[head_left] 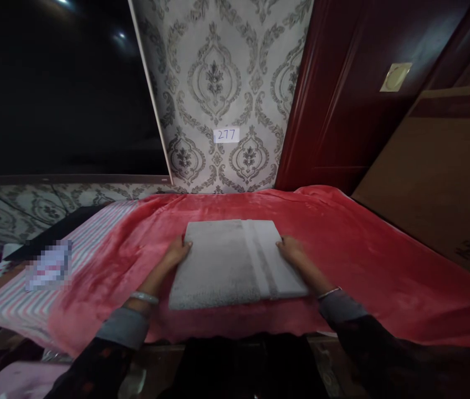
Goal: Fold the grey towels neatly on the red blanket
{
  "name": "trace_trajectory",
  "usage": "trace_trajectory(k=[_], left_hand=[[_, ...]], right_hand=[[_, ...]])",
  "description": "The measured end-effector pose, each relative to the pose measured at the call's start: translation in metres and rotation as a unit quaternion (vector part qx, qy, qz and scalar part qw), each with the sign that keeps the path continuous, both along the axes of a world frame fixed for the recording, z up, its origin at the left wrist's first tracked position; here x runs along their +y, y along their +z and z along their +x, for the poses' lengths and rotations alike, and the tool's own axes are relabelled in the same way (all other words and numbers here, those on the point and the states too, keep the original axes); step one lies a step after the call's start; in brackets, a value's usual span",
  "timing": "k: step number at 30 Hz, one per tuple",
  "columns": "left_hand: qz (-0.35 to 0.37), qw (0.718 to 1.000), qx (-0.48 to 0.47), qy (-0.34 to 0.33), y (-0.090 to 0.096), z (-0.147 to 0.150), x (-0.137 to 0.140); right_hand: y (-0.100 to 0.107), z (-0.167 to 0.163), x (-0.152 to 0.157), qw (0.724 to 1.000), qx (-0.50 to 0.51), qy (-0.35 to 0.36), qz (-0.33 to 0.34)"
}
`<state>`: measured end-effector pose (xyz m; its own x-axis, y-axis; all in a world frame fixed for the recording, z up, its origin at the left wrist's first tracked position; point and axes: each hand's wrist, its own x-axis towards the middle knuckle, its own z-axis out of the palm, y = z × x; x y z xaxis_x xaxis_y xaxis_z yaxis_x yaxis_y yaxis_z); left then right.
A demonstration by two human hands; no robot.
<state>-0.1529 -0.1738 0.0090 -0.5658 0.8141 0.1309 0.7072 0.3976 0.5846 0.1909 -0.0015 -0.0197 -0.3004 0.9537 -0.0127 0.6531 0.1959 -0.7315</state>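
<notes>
A folded grey towel [218, 260] with a paler band along its right side lies flat over the red plush blanket [355, 255]. At its left edge my left hand [178, 252] is closed, thumb on top and fingers tucked under or behind the side. My right hand [293, 252] grips the opposite edge the same way, with the thumb over the rim. Most of the fingers of both hands are hidden from above. Whether the towel rests fully on the blanket or is slightly raised, I cannot tell.
Striped cloth [106, 227] shows at the left under the blanket, with a blurred-out packet [50, 266] on it. A large dark television [64, 94] hangs at the left. On the right stands a big cardboard box [438, 183]. A "277" label [226, 134] is on the wallpaper.
</notes>
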Motion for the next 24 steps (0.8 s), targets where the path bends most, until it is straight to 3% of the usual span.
trace_trajectory(k=[5,7,10,15,24], left_hand=[[-0.051,0.996,0.068,-0.022,0.026,0.019,0.038],[-0.070,0.990,0.108,-0.049,0.020,0.042,0.051],[-0.126,0.967,0.207,-0.073,-0.002,0.072,0.056],[-0.137,0.955,0.252,-0.071,-0.024,0.080,0.050],[-0.146,0.963,0.213,-0.082,-0.019,0.073,0.052]], right_hand=[[0.035,-0.061,-0.008,0.993,-0.034,0.058,0.092],[0.037,-0.091,-0.016,0.985,-0.049,0.098,0.131],[0.022,-0.118,-0.028,0.963,-0.137,0.147,0.179],[-0.007,-0.115,-0.027,0.945,-0.199,0.189,0.177],[-0.007,-0.088,-0.008,0.956,-0.214,0.103,0.171]])
